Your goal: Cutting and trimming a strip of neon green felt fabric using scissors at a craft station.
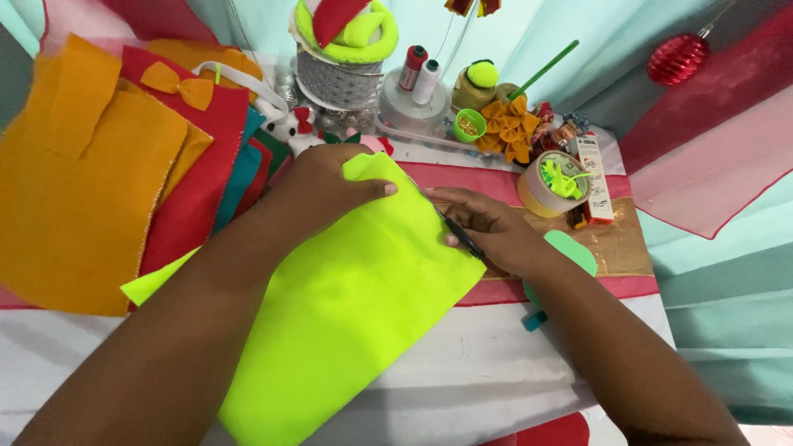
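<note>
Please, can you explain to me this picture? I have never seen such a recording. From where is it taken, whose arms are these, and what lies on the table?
There is no machine here. A person wears one camera on the head, and it looks down at that person's own two bare hands.

The left hand presses flat on a sheet of neon yellow felt, near its top corner. The right hand rests at the sheet's right edge and holds a thin dark tool, perhaps a pen; its grip is closed around it.

On the striped tablecloth also lie orange and red felt pieces at the left, two thread spools and a heap of small orange bows at the back, a roll of tape, and a green felt round beside the right wrist.
</note>
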